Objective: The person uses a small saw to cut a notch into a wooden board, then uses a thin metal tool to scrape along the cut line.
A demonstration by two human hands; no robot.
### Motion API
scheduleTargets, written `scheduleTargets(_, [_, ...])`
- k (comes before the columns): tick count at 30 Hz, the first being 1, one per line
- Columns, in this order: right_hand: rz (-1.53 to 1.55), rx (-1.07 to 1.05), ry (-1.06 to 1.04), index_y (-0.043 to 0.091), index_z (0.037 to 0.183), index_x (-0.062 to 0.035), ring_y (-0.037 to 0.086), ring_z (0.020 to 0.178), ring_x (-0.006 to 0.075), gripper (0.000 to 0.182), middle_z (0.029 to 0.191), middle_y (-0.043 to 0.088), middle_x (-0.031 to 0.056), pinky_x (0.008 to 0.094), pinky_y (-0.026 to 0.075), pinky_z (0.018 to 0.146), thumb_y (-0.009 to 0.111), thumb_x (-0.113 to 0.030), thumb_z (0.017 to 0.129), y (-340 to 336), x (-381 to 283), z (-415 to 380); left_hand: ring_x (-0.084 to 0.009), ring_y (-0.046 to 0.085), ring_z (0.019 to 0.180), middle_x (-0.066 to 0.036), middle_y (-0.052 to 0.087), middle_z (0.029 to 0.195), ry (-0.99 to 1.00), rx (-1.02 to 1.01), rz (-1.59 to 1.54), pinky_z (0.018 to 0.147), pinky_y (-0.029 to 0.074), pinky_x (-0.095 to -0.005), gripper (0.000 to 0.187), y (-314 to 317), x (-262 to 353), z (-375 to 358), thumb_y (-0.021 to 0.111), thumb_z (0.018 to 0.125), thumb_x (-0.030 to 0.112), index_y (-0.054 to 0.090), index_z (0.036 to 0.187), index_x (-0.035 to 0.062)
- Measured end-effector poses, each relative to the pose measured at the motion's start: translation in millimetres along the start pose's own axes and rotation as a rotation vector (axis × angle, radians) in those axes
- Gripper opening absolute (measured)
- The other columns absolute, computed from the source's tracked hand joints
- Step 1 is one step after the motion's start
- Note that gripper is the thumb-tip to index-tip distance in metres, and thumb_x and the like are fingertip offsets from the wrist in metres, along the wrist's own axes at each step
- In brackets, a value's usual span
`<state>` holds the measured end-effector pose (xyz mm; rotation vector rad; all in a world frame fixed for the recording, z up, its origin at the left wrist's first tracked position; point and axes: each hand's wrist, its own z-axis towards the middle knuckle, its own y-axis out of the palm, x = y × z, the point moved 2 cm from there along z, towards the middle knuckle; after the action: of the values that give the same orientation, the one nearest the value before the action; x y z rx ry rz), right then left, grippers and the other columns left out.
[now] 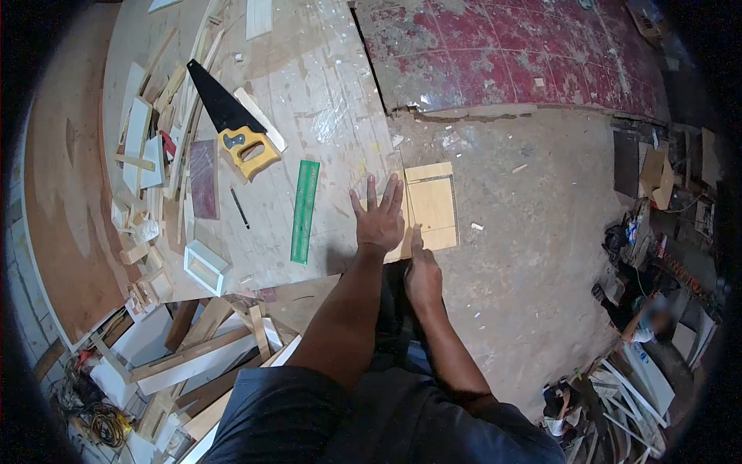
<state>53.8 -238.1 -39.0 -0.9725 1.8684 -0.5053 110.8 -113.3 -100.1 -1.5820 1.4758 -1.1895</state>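
Observation:
My left hand lies flat with its fingers spread, pressing at the left side of a light wooden board. The board juts past the right edge of the worktable, with dark lines across its face. My right hand is at the board's near edge, its index finger stretched forward and the other fingers curled. Whatever those curled fingers hold is hidden from above. Left of my hands lie a green ruler, a black pencil and a handsaw with a yellow handle.
Wood strips and offcuts pile along the left of the worktable. Scrap timber fills the lower left floor. The bare floor lies to the right. Another person is at the far right, near more scraps.

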Motion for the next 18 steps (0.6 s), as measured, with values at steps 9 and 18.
scheduleTargets(9, [-0.039,-0.066,0.048,0.026,0.154,-0.0109,0.065,0.089,0.0486,0.061,0.102,0.062,0.0325,0.0528,0.053,0.075,0.045,-0.012,0.096,-2,-39,91,-0.0390,0.003,0.152,0.005,0.008,0.167,0.005,-0.016,0.009,0.112,-0.001,-0.0745,0.079,8,-1,2,0.052,0.091,0.038,0.017,0.159,0.0201])
scheduleTargets(18, [-0.042,-0.043,0.028,0.030,0.153,-0.0102,0.065,0.085,0.0441,0.056,0.095,0.063,0.0289,0.0486,0.053,0.073,0.045,-0.016,0.100,3,-4,14,-0.0394,0.004,0.152,0.004,0.009,0.167,0.001,-0.013,-0.025,0.112,0.001,-0.0746,0.075,4,0,2,0.049,0.093,0.037,0.018,0.159,0.0201])
